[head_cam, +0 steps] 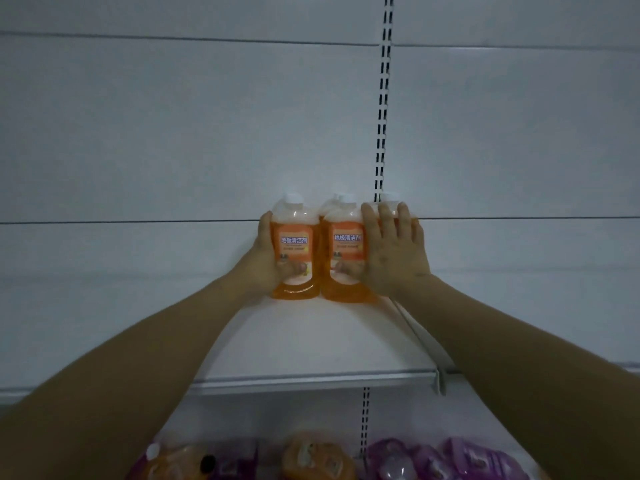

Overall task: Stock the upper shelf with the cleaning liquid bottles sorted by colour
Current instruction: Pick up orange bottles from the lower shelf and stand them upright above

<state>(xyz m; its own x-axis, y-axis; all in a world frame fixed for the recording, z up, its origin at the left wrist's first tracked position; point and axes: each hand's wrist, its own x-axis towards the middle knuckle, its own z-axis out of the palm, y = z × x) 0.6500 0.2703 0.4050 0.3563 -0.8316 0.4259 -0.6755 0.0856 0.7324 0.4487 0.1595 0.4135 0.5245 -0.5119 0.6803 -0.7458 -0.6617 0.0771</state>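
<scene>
Four orange cleaning liquid bottles, as far as the caps can be counted, stand upright in a tight cluster at the back of the upper shelf [311, 341], against the white back panel [173, 133]. Farthest left, the left orange bottle [295, 247] shows its white cap and an orange label with white lettering; the left hand [268, 258] wraps its outer side, thumb across the lower front of the label. Just beside it, touching or nearly so, stands the middle orange bottle [346, 251], with the same label facing out, and the cap of another bottle [334, 198] peeks up directly behind it. The right hand [394, 251] lies over the rightmost bottle [389, 199], of which little more than the white cap shows, its fingers spread upward over that bottle's front while its thumb reaches across the lower front of the middle one (so this hand is clasped on the pair rather than lying free). Both forearms stretch up from the bottom corners of the view. A slotted black-and-white upright [382, 98] runs down the back panel just behind the right-hand bottles. Below the shelf's front edge, on a lower level, more orange bottles [315, 459] and purple bottles [467, 459] lie dimly lit and blurred.
</scene>
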